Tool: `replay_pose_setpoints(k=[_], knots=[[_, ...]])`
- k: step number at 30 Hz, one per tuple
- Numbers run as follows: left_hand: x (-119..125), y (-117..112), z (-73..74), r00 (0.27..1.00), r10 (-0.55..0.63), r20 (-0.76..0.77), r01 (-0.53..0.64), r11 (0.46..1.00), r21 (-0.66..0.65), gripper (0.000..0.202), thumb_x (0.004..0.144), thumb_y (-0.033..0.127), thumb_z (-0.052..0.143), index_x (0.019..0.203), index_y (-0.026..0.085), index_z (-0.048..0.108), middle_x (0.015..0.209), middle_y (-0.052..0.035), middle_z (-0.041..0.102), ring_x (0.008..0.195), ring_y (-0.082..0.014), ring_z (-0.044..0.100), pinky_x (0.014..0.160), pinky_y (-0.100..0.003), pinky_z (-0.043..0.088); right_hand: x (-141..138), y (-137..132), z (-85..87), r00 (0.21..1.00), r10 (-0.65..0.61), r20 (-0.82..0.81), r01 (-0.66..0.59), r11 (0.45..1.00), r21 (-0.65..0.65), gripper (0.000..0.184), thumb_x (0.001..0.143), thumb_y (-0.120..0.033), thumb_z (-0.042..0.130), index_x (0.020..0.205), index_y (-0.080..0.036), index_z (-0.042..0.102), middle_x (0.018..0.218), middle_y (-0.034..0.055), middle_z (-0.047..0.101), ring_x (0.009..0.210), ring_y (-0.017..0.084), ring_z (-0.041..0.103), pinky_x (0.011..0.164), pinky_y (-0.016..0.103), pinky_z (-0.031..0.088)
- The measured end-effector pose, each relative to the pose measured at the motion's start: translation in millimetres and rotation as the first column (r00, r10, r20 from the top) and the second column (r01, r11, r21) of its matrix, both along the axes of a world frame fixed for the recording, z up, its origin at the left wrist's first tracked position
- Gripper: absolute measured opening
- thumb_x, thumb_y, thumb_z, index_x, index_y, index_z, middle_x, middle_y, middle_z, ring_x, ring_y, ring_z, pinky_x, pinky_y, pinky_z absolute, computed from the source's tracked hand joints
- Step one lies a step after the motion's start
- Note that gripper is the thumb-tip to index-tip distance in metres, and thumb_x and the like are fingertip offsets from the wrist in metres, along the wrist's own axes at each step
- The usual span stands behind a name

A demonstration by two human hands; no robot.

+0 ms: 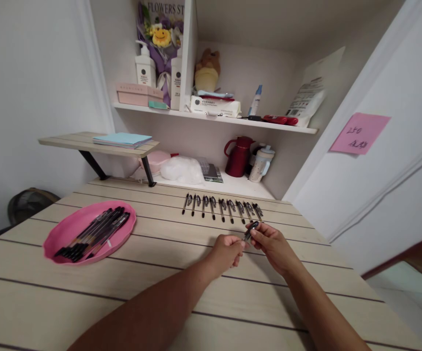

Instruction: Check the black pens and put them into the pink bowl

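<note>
Above the middle of the table, my two hands meet at a small black pen (252,228). My right hand (269,243) pinches its dark, glossy upper part between thumb and fingers. My left hand (227,253) is closed at the pen's lower end, its fingers curled in; most of that end is hidden. Just beyond my hands lies a row of several black pens (213,208), side by side, with short dark pieces that look like caps beside their far ends. On the left, a pink tray (128,231) holds a pile of more dark pens (97,234).
A small raised shelf (65,140) on black legs stands at the table's back left, with blue-covered booklets (123,140) on it. At the back are a white plastic bag (182,169), a red jug (238,156) and a tumbler (262,165). A wall shelf (211,118) runs above them.
</note>
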State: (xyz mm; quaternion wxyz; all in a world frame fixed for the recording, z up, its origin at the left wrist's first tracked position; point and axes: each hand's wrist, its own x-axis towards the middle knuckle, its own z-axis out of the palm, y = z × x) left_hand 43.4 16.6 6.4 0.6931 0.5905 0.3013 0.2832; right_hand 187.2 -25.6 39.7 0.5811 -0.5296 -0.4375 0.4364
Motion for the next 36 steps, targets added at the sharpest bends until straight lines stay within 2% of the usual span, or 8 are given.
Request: replay_pose_setpoints(k=[5, 12, 18, 24, 27, 29, 32, 36], knots=[[-1, -2, 5.1, 1.0, 0.008, -0.014, -0.009, 1.0, -0.024, 0.02, 0.071, 0.032, 0.048, 0.06, 0.015, 0.051, 0.038, 0.0063, 0.038, 0.033, -0.0049, 0.032, 0.038, -0.019, 0.02, 0, -1, -0.3, 1.0, 0.006, -0.012, -0.006, 1.0, -0.01, 0.034, 0.062, -0.04, 0.071, 0.087, -0.018, 0.064, 0.061, -0.0015, 0.052, 0.053, 0.009, 0.042, 0.048, 0.023, 0.03], [-1, -5, 7.1, 0.999, 0.028, 0.028, -0.027, 0.998, -0.048, 0.019, 0.071, 0.03, 0.05, 0.063, 0.013, 0.057, 0.04, 0.0063, 0.039, 0.035, -0.0047, 0.031, 0.039, -0.019, 0.022, -3, -1, -5.2, 1.0, 0.001, -0.016, -0.001, 1.0, -0.021, 0.028, 0.062, -0.039, 0.071, 0.079, -0.018, 0.064, 0.058, -0.0025, 0.052, 0.051, 0.008, 0.041, 0.05, 0.023, 0.031], [4, 1, -6.5, 0.998, 0.068, 0.012, -0.069, 0.996, 0.061, 0.019, 0.073, 0.026, 0.048, 0.066, 0.013, 0.061, 0.04, 0.0062, 0.037, 0.036, -0.0051, 0.031, 0.039, -0.02, 0.022, -10, 0, -5.9, 0.999, -0.014, -0.036, 0.013, 1.0, -0.021, 0.031, 0.06, -0.041, 0.072, 0.078, -0.017, 0.063, 0.057, -0.002, 0.052, 0.053, 0.01, 0.044, 0.05, 0.023, 0.033], [2, -3, 0.3, 0.996, 0.062, -0.068, -0.055, 0.994, 0.095, 0.02, 0.074, 0.026, 0.045, 0.071, 0.014, 0.061, 0.04, 0.0059, 0.039, 0.036, -0.006, 0.035, 0.04, -0.019, 0.027, -8, 2, -14.1, 0.997, 0.019, -0.076, -0.02, 1.0, -0.01, 0.026, 0.063, -0.041, 0.07, 0.065, -0.019, 0.056, 0.053, -0.0026, 0.051, 0.049, 0.008, 0.041, 0.048, 0.022, 0.032], [2, -7, 1.9, 0.992, 0.067, -0.106, -0.055, 0.991, 0.12, 0.021, 0.074, 0.027, 0.045, 0.075, 0.015, 0.061, 0.043, 0.0053, 0.041, 0.039, -0.0079, 0.041, 0.041, -0.019, 0.03, -5, 3, -20.0, 0.995, 0.014, -0.102, -0.012, 1.0, 0.025, 0.03, 0.068, -0.05, 0.062, 0.065, -0.021, 0.053, 0.053, -0.002, 0.05, 0.047, 0.009, 0.04, 0.045, 0.023, 0.031], [2, -7, 1.3, 0.99, 0.089, -0.106, -0.071, 0.984, 0.164, 0.021, 0.073, 0.027, 0.045, 0.076, 0.014, 0.062, 0.046, 0.0042, 0.044, 0.043, -0.0087, 0.043, 0.043, -0.019, 0.031, -1, 4, -24.9, 0.995, -0.024, -0.096, 0.029, 0.998, 0.052, 0.034, 0.071, -0.056, 0.054, 0.068, -0.022, 0.054, 0.056, -0.0011, 0.051, 0.046, 0.01, 0.039, 0.043, 0.024, 0.028], [-2, -4, 5.2, 0.976, 0.167, -0.143, -0.114, 0.94, 0.321, 0.018, 0.07, 0.027, 0.051, 0.071, 0.015, 0.065, 0.053, 0.0022, 0.05, 0.05, -0.0092, 0.044, 0.046, -0.019, 0.03, 5, 7, -33.7, 0.997, -0.075, -0.032, 0.077, 0.996, 0.053, 0.034, 0.072, -0.056, 0.052, 0.068, -0.022, 0.054, 0.059, -0.0005, 0.051, 0.044, 0.01, 0.037, 0.04, 0.024, 0.025], [-26, 5, 34.5, 0.899, 0.297, -0.321, -0.105, 0.859, 0.501, 0.018, 0.063, 0.029, 0.061, 0.073, 0.017, 0.069, 0.059, -0.0004, 0.06, 0.054, -0.0116, 0.048, 0.048, -0.021, 0.03, 11, 10, -43.4, 0.998, -0.065, 0.006, 0.065, 0.998, 0.023, 0.033, 0.072, -0.054, 0.054, 0.072, -0.021, 0.056, 0.059, -0.0005, 0.05, 0.044, 0.009, 0.036, 0.039, 0.023, 0.024]])
